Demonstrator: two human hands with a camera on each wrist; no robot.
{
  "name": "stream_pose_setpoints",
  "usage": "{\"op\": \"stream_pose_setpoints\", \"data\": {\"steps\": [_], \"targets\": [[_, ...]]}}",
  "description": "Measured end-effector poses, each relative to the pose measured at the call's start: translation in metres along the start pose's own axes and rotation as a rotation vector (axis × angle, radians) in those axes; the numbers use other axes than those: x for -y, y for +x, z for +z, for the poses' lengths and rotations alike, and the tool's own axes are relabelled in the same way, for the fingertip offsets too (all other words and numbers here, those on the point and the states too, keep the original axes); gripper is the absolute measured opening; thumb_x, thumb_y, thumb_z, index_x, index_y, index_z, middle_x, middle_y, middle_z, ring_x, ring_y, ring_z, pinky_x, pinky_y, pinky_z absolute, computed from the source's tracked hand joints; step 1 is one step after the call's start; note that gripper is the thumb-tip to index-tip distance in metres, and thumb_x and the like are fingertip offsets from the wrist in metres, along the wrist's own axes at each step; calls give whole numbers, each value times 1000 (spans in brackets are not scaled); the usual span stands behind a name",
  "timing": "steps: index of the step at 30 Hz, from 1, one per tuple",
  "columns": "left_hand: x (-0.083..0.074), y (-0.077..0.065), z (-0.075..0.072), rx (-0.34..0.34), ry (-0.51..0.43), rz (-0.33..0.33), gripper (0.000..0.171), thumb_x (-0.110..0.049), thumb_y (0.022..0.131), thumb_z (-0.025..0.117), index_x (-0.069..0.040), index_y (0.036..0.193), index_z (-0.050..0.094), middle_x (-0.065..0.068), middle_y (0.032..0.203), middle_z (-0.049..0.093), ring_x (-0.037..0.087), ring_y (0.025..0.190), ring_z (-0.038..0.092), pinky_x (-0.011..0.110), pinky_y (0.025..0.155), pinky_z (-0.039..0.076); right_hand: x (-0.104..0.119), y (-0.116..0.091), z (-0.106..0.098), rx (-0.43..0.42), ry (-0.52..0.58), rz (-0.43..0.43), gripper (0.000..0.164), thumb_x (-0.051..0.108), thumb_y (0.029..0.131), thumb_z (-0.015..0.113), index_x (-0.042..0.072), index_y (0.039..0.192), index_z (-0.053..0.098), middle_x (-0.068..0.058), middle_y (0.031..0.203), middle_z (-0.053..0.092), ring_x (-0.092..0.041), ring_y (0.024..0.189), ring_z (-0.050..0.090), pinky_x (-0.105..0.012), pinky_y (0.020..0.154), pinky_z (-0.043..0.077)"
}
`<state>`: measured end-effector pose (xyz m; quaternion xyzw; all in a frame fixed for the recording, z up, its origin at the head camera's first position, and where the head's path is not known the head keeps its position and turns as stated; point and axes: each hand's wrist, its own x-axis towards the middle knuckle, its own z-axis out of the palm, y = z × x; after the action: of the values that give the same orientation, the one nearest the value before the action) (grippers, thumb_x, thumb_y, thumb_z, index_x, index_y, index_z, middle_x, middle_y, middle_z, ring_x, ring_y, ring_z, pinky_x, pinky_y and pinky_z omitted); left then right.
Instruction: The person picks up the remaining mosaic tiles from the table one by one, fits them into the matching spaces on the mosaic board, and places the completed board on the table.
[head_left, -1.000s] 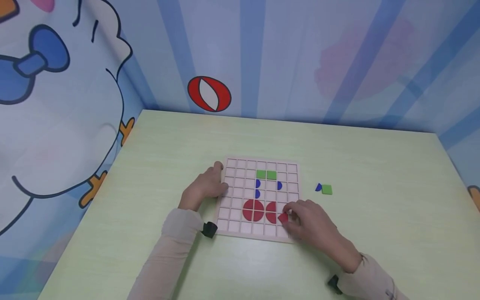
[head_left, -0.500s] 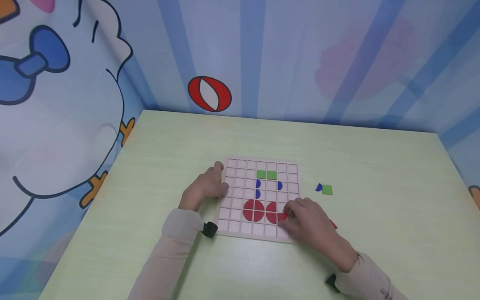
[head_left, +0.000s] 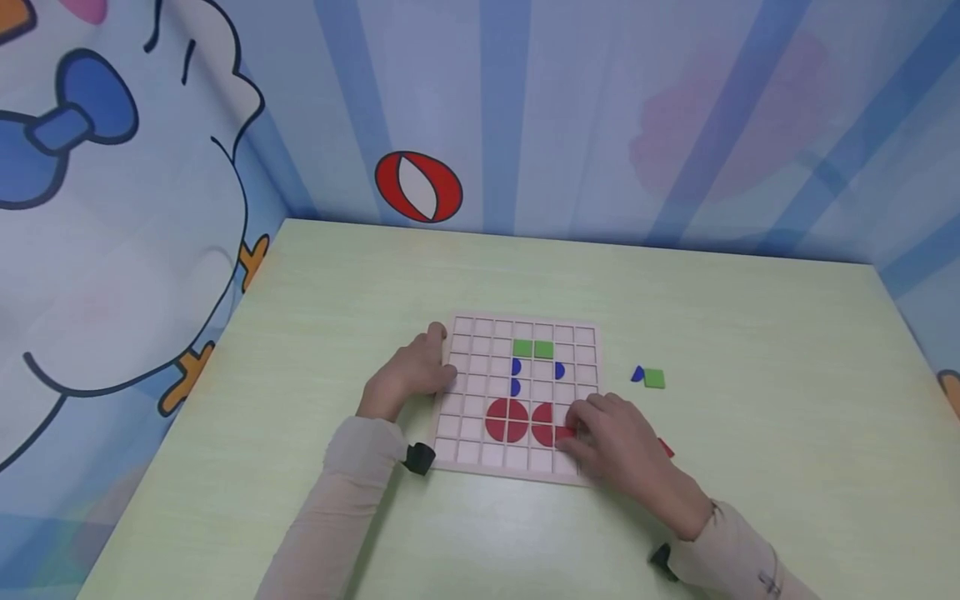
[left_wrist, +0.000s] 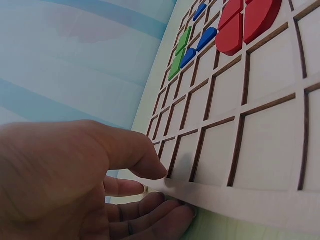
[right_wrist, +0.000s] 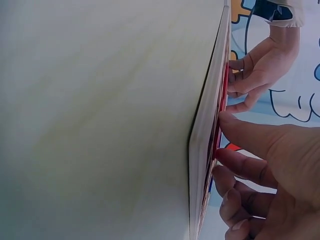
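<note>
A pale square grid board [head_left: 495,474] lies on the table. My left hand [head_left: 411,367] rests at its left edge; in the left wrist view the thumb [left_wrist: 150,162] touches the rim and the other fingers lie alongside, below the thumb. Over the lower right cells, my right hand [head_left: 618,437] pinches a red quarter-circle piece [head_left: 564,433] between thumb and index finger, down at its cell. Beside it sit two red quarters [head_left: 542,425], and left of those a full red disc [head_left: 507,420] of quarters. Green squares [head_left: 533,349] and blue half-circles [head_left: 516,367] occupy upper cells.
Right of the board lie a loose blue half-circle [head_left: 637,374] and a green square [head_left: 654,379]. Another red piece [head_left: 666,447] shows partly behind my right wrist. A wall with cartoon prints [head_left: 420,187] borders the table's far side.
The red quarter in my right hand has turned from slanted to lined up with its cell. My right hand shifted slightly, uncovering a red piece on the table. The left hand stays put.
</note>
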<state>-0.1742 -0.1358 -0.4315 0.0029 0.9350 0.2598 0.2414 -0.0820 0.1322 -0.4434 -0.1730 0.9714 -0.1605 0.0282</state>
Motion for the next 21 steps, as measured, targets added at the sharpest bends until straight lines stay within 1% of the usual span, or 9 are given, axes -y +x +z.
{"op": "stream_pose_setpoints", "data": {"steps": [6, 10, 15, 21], "targets": [[0, 0, 0, -2, -3, -2, 56, -22, 88, 54, -10, 137, 30, 10, 110, 49, 26, 84, 52, 34, 68, 39, 0, 1, -1, 10, -52, 27, 32, 39, 73, 81, 14, 88, 67, 6, 74, 55, -13, 73, 44, -28, 68, 37], [-1, 0, 1, -3, -2, -4, 56, -22, 88, 55, -10, 137, 30, 10, 111, 50, 26, 85, 52, 34, 69, 39, -1, 2, -2, 10, -75, 41, 34, 41, 72, 81, 14, 87, 66, 6, 74, 56, -14, 73, 44, -29, 68, 38], [-1, 0, 0, 2, -3, -4, 57, -22, 88, 55, -10, 137, 29, 10, 111, 50, 26, 85, 52, 34, 69, 39, -2, 2, -3, 25, -43, 43, 33, 40, 73, 80, 15, 87, 66, 6, 75, 57, -13, 73, 46, -29, 69, 40], [-1, 0, -1, 7, -2, -3, 57, -22, 88, 55, -10, 138, 29, 10, 112, 50, 26, 85, 52, 34, 70, 39, -5, -3, -12, 58, -3, 50, 31, 37, 74, 80, 14, 92, 68, 7, 75, 58, -13, 73, 47, -30, 70, 41]]}}
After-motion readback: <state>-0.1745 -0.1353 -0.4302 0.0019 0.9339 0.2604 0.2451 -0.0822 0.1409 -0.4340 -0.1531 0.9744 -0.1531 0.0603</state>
